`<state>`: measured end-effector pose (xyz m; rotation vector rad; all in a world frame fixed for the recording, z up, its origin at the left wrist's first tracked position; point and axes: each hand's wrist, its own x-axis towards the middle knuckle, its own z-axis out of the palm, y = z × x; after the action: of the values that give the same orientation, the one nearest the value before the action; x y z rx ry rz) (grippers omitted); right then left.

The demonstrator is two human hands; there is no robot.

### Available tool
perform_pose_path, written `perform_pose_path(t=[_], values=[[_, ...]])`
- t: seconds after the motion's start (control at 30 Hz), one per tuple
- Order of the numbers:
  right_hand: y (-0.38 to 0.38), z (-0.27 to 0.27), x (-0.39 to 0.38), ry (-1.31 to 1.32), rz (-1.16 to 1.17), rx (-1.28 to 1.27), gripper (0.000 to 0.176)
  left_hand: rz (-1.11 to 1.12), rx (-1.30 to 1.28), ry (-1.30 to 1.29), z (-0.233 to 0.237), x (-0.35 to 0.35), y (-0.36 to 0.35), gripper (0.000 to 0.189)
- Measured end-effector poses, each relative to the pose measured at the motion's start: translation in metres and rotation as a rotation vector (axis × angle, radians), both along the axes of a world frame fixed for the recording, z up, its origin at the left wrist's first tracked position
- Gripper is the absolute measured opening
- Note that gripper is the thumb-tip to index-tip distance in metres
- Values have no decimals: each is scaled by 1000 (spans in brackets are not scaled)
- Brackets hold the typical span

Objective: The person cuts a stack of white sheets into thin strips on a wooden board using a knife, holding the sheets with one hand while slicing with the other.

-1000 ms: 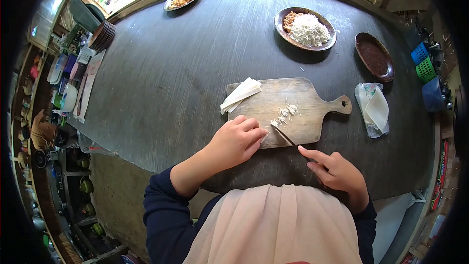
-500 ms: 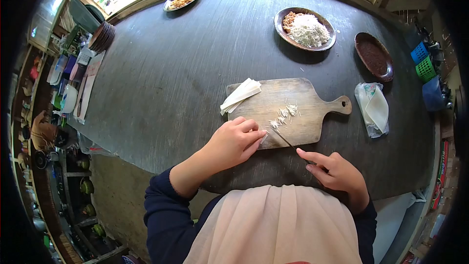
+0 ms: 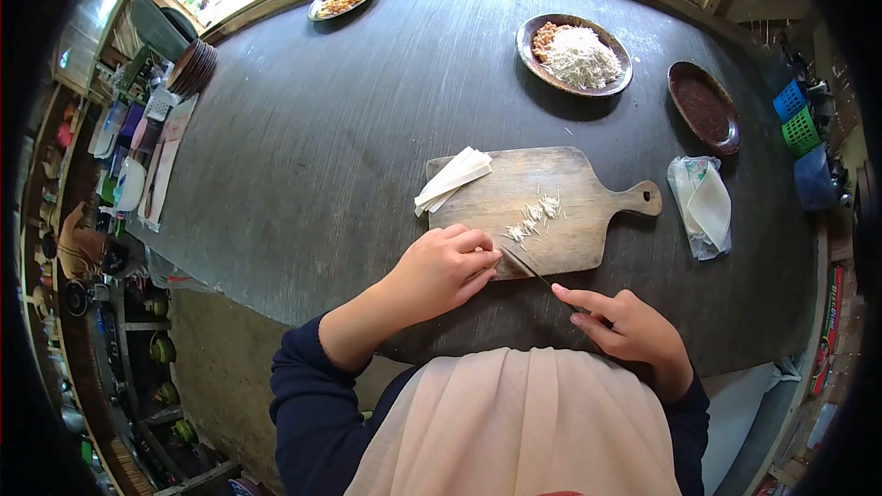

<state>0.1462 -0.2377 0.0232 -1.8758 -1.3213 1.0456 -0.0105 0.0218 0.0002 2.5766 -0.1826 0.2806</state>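
My right hand (image 3: 629, 326) is closed around the handle of a knife (image 3: 525, 264), its blade over the front edge of a wooden cutting board (image 3: 579, 220). My left hand (image 3: 452, 266) is curled at the board's front left, fingers pinched on a white strip mostly hidden by them, close to the blade tip. Fine white slivers (image 3: 535, 218) are scattered on the board's middle. A small stack of flat white strips (image 3: 455, 179) lies across its back left corner.
Behind the board stands a plate (image 3: 525, 60) with white shreds and brown pieces. To the right are an empty-looking brown oval dish (image 3: 703, 110) and a plastic packet (image 3: 703, 207) with a white sheet. A smaller plate (image 3: 317, 11) of shredded food sits far back.
The knife and my right hand have shifted slightly left, the blade now nearer my left fingertips. My left hand has turned a little, and the strip in it shows less.
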Motion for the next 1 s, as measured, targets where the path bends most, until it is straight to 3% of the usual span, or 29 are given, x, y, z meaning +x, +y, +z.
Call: perform_pose_path(t=[0.57, 1.0], values=[[3, 1, -2, 14, 24, -3, 48, -54, -32, 35, -5, 0, 2, 27], [2, -1, -6, -129, 35, 90, 47, -37, -15, 18, -5, 1, -1, 24]])
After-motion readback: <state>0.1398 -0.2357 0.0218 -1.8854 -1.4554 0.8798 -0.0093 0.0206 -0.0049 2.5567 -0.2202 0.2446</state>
